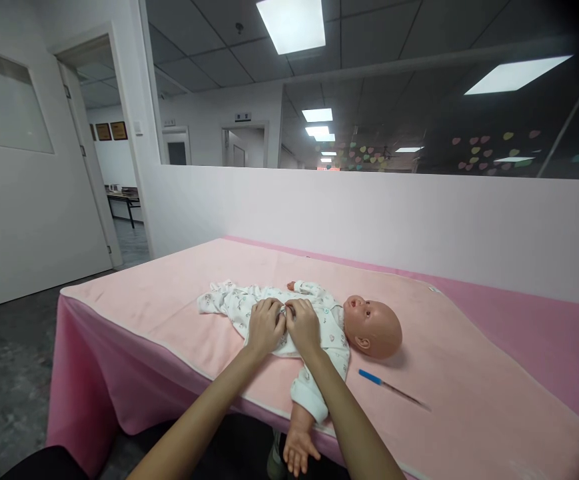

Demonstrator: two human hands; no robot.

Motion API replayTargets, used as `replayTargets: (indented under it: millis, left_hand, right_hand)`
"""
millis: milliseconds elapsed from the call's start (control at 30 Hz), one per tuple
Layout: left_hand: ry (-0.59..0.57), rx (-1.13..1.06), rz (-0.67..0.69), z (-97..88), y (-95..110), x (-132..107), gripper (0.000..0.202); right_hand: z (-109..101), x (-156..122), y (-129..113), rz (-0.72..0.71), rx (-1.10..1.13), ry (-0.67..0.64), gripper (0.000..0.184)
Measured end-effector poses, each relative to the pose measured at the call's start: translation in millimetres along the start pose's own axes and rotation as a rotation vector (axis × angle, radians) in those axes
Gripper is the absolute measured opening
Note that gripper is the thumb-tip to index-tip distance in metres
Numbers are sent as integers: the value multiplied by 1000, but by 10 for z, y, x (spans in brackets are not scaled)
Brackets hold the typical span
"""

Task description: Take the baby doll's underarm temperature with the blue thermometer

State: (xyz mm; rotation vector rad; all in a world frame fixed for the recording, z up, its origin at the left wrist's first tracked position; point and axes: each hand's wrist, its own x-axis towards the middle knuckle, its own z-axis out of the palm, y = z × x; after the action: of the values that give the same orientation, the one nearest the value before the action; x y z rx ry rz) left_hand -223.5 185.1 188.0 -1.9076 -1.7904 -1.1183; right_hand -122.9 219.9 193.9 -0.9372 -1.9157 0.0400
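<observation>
A baby doll (369, 327) lies on its back on a pink blanket (169, 313), head to the right, dressed in a white patterned onesie (229, 303). My left hand (265, 327) and my right hand (303, 327) rest side by side on the doll's belly. Both have their fingers curled and pinch the front of the onesie where its two edges meet. One doll arm (299, 427) hangs over the table's near edge, the other rises behind my hands.
A thin stick with a blue end (386, 385) lies on the blanket just right of the doll's shoulder. The table (544, 333) stands against a low white wall with glass above. An open doorway (114, 200) is at the left.
</observation>
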Motion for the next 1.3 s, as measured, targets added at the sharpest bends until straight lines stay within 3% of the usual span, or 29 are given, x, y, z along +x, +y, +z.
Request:
replayTargets:
  millis: [1300]
  left_hand:
    - [32, -157, -60, 15, -36, 5, 17]
  right_hand:
    - [-1, -9, 11, -7, -1, -31, 18]
